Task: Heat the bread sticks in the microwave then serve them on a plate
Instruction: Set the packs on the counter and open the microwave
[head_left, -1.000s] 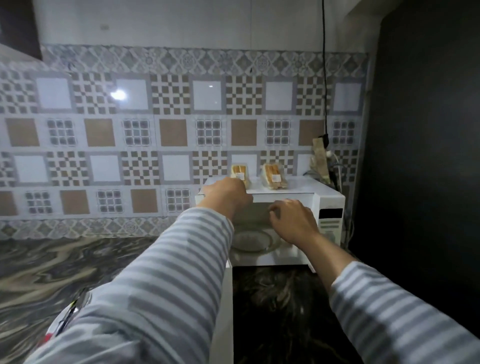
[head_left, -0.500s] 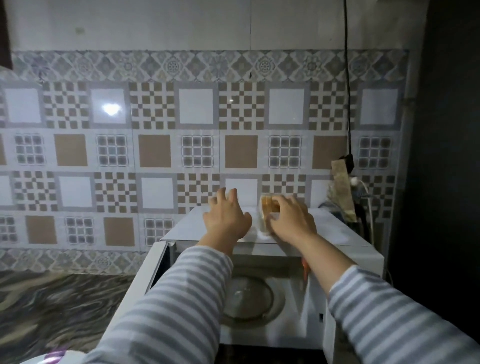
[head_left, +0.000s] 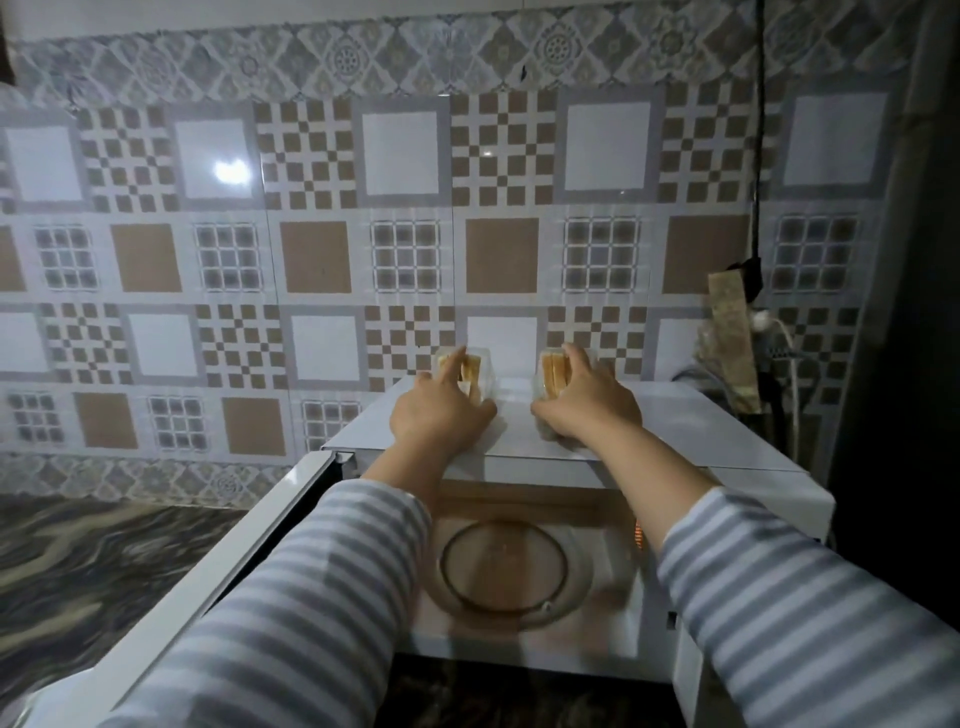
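We have both bread packs on top of the microwave (head_left: 675, 431), at the back: left hand (head_left: 441, 415) curls round the left pack (head_left: 475, 371), right hand (head_left: 582, 410) round the right pack (head_left: 551, 375). Door (head_left: 249, 545) open, glass tray (head_left: 504, 566) bare. Risk: clear wrapping looks slippery, so a loose one-handed lift may drop a pack behind

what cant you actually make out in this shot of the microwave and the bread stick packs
Head view only:
- Left bread stick pack: the left hand covers most of it; count and label unreadable.
- Right bread stick pack: the right hand hides its right side.
- Microwave control panel: cut off behind the right sleeve.
- Microwave door: its lower end runs behind the left sleeve.
- Glass turntable: left edge hidden by the left sleeve.
- Serving plate: none in view.
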